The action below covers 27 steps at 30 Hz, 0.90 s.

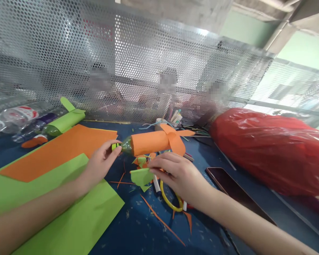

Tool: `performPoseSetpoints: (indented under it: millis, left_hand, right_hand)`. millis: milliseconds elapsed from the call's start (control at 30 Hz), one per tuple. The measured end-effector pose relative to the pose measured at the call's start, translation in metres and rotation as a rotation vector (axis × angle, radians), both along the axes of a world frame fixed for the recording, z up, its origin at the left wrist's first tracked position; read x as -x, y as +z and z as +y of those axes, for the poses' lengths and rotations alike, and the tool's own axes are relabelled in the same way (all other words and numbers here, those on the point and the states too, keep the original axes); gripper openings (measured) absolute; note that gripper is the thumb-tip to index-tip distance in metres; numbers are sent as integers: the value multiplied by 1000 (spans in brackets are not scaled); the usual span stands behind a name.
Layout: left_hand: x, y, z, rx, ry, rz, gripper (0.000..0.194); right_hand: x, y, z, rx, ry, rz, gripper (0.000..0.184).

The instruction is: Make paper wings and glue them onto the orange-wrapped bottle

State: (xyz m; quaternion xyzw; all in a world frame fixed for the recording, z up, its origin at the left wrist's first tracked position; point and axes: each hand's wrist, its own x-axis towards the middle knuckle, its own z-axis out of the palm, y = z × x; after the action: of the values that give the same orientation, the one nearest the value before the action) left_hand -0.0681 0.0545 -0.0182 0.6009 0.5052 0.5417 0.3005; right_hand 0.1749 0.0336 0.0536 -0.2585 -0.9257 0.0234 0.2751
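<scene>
My left hand grips the capped neck of a green plastic bottle, which lies sideways with its cap to the left. Orange paper wraps its body, and orange paper fins stick out at the right end. Between the thumb and fingers of my right hand is a small light-green paper piece, just below the bottle. Paper scraps, a white marker and a yellow ring-shaped handle lie under and beside that hand.
Large green sheets and orange sheets cover the table's left. Behind them are a green-wrapped bottle and clear bottles. A phone and a big red plastic bag lie right. A perforated metal screen stands behind.
</scene>
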Motion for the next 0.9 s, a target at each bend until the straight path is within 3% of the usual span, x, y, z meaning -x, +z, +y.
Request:
performPoseSetpoints:
  millis: [167,333,500,900]
  left_hand:
    - [-4,1,-6,27,-15,47,39]
    - [-7,3,-8,42,-29,79,40]
    - [-7,3,-8,60,-31,85,41]
    - [-7,2,-6,60,-33,80,40]
  right_hand:
    - [-14,0,4,-53,-100,53,14]
    - [-10,-7,7,-161,-102,74,13]
    - [-10,-12,14,-159,-99,59,9]
    - [-5,0,19,-152,-83,-40,11]
